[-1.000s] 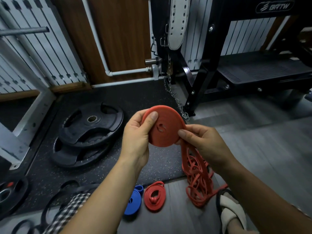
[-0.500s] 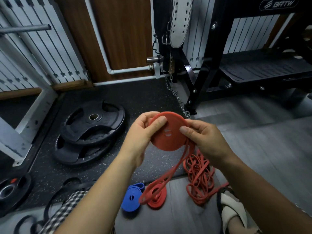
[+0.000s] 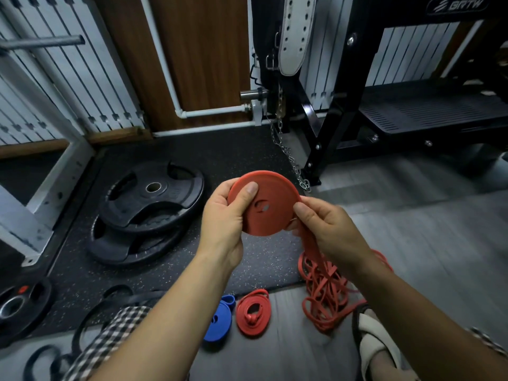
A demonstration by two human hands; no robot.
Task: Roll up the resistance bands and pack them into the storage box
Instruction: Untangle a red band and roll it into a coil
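A tightly wound red band roll is held up in front of me, its flat face toward the camera. My left hand grips its left edge, thumb pressed on the face. My right hand pinches the band's free strip at the roll's right edge. That loose strip hangs down into a tangled red pile on the floor. A rolled red band and a rolled blue band lie on the floor below my arms. No storage box is in view.
Two stacked black weight plates lie on the rubber mat at left, another plate at far left. Black bands sprawl at lower left. A black bench frame with a hanging chain stands behind. My sandalled foot is at lower right.
The roll has turned between my hands and taken up more strip. The loop that swung left over the floor rolls half a second ago now hangs straight down under my right hand.
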